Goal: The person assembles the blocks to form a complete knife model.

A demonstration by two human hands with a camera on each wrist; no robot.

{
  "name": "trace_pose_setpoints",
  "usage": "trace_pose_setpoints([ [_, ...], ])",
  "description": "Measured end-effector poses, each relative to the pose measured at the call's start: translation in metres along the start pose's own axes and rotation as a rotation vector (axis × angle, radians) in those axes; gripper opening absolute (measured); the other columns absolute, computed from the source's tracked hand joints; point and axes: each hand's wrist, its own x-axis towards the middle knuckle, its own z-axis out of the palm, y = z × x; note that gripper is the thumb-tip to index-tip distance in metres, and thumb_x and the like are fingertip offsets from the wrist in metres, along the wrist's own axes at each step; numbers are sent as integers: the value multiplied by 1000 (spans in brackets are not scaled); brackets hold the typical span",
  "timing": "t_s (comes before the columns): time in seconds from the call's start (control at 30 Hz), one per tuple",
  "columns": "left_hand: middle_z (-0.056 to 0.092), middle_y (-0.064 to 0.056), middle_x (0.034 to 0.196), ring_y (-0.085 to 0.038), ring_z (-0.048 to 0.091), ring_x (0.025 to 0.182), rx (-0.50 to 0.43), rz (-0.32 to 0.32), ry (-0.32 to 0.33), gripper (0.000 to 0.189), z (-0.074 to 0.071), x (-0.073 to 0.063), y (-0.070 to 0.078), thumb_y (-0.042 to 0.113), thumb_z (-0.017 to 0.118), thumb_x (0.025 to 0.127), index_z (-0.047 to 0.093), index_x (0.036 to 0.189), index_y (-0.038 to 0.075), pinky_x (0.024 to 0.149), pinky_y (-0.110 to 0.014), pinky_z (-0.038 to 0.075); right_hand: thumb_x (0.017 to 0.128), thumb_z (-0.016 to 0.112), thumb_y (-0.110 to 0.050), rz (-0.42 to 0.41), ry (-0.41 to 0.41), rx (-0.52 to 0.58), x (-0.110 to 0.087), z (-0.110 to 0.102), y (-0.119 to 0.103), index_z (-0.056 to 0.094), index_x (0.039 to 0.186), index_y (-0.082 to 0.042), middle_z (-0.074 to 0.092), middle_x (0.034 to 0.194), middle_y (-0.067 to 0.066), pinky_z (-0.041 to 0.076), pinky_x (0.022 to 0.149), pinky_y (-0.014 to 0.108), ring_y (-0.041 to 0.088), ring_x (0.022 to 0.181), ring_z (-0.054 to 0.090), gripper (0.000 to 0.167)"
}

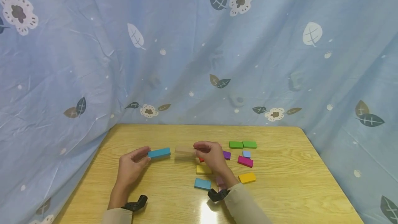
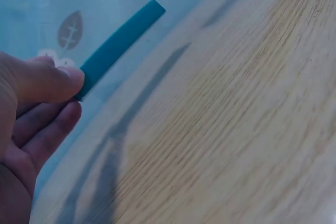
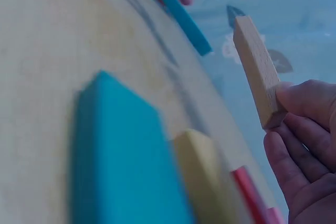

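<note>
My left hand (image 1: 132, 167) pinches one end of a long blue wooden block (image 1: 159, 153), which is held above the table and points to the right. In the left wrist view the thumb presses on that blue block (image 2: 121, 45), and its shadow falls on the table below. My right hand (image 1: 212, 156) pinches a plain wood-coloured block (image 1: 184, 150) by its right end, also off the table. The right wrist view shows this plain block (image 3: 257, 69) between thumb and fingers. A gap separates the two held blocks.
Around the right hand lie a yellow block (image 1: 203, 169), a blue block (image 1: 202, 184), an orange block (image 1: 247, 178), a magenta block (image 1: 245, 161), a small light-blue block (image 1: 246, 154), a purple block (image 1: 227, 155) and green blocks (image 1: 249, 144). A patterned curtain (image 1: 186, 61) hangs behind the table.
</note>
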Motion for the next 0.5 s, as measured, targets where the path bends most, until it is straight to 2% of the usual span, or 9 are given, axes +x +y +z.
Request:
trace_pose_setpoints([
  [0.17,79,-18,130,-37,77,122,14,0,-29,41,6,3,-5,-3,83,94,77,134,1,95,-9,58,97,84,-7,-16,2,-59,-8,10,10,82,119,-1,83,115,12,65,86,22,25,108,81,23],
  [0.33,80,-16,130,-35,77,122,32,-4,-73,42,14,3,-7,-5,83,93,77,134,2,96,-11,58,96,84,-7,-41,45,-135,-18,1,18,82,121,-3,83,115,8,66,91,26,20,105,80,25],
  [0.5,80,-15,130,-35,77,124,38,-2,-127,41,23,3,-7,-5,82,94,77,135,3,102,-27,63,94,88,-8,-81,109,-274,-30,-18,23,84,121,-8,84,113,2,66,89,27,16,101,78,28],
])
